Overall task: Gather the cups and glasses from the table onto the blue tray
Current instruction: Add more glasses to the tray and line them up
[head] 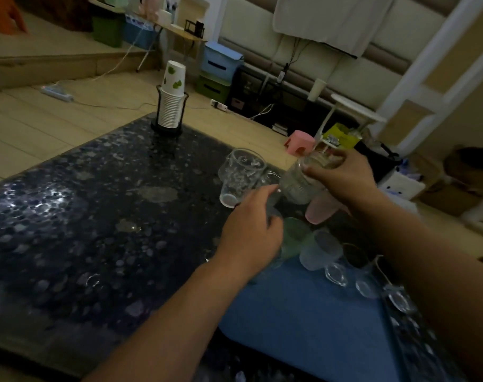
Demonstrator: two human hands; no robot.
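While the right hand point(342, 177) grips a ribbed clear glass point(301, 183) over the blue tray's point(303, 312) crowded far edge, left hand point(248, 232) fingers curled round a greenish cup point(292, 235), one bump could easily topple the neighbours.

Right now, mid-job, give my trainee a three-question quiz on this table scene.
1. True or false: the right hand holds a clear glass tilted above the table.
2. Which stands at the table's far corner? A) a kettle B) a stack of paper cups in a black holder C) a plate
3. Fill in: the tray is ____ in colour.

Key: 1 true; 2 B; 3 blue.
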